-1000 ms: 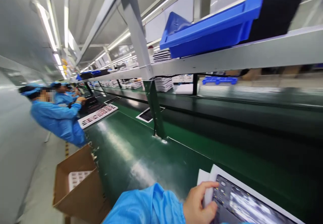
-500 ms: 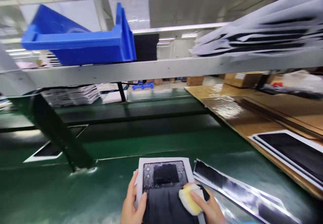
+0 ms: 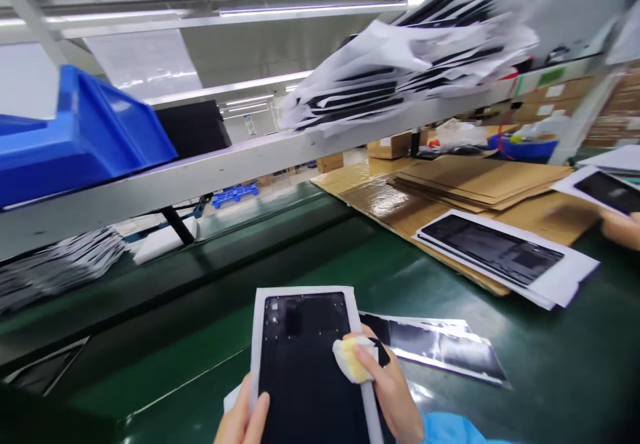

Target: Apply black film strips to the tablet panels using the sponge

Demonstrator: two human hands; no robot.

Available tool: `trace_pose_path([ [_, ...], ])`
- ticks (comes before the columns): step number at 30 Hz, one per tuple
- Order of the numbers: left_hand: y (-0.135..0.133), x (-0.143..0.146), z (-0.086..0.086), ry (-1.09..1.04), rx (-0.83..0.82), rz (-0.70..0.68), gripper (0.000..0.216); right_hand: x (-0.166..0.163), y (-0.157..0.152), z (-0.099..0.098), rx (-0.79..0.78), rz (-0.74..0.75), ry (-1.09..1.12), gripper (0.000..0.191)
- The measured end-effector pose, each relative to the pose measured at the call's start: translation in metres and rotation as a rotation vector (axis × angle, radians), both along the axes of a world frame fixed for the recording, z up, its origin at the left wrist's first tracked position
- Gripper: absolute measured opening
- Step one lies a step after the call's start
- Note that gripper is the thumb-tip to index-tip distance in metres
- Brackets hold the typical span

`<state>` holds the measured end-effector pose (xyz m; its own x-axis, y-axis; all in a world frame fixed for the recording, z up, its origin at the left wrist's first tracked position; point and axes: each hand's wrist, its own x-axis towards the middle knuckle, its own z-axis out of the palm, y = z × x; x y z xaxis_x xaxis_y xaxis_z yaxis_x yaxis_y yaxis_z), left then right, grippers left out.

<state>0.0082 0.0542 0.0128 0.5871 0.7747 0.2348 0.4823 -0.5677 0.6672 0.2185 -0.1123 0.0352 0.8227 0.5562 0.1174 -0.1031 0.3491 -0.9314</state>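
Note:
A flat black panel with a white border (image 3: 307, 391) is tilted up in front of me, with small marks and squares near its top. My left hand (image 3: 241, 417) grips its lower left edge, thumb on the front. A crumpled white and yellowish wiping cloth (image 3: 353, 359) is pinched in my right hand (image 3: 395, 391), at the panel's right edge. Some black material shows beside the cloth. Behind that hand, shiny dark strips with white edges (image 3: 443, 347) lie on the green table.
Panels on white sheets (image 3: 493, 247) and brown cardboard sheets (image 3: 470, 181) lie to the right. Another person's hand (image 3: 623, 227) is near a panel at the far right. Overhead, a shelf rail (image 3: 250, 157) carries a blue bin (image 3: 100, 124) and white-wrapped dark sheets (image 3: 370, 91).
My view has swung right, bringing the other person's hand into sight. The cloth has moved up the panel's right side, closer to the marked top area. Both hands keep their hold.

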Motion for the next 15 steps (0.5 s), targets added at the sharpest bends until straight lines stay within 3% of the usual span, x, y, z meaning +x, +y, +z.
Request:
trace_pose_path([
  [1,0.007,0.009,0.019,-0.054,-0.01,0.007,0.049,0.003,-0.003,0.002,-0.001,-0.076,-0.051,0.042],
  [4,0.028,0.049,0.082,-0.105,-0.015,-0.176,0.046,0.009,-0.01,0.008,0.006,-0.356,-0.215,0.035],
  [7,0.052,0.104,0.125,-0.231,0.015,-0.172,0.048,0.005,-0.012,0.009,0.029,-0.407,-0.387,0.023],
  [10,0.08,0.163,0.129,-0.302,-0.078,0.005,0.038,-0.006,-0.008,0.007,0.04,-0.298,-0.491,0.018],
  [15,0.11,0.241,0.083,-0.166,-0.173,0.131,0.027,-0.018,-0.001,0.006,0.014,-0.234,-0.5,0.017],
])
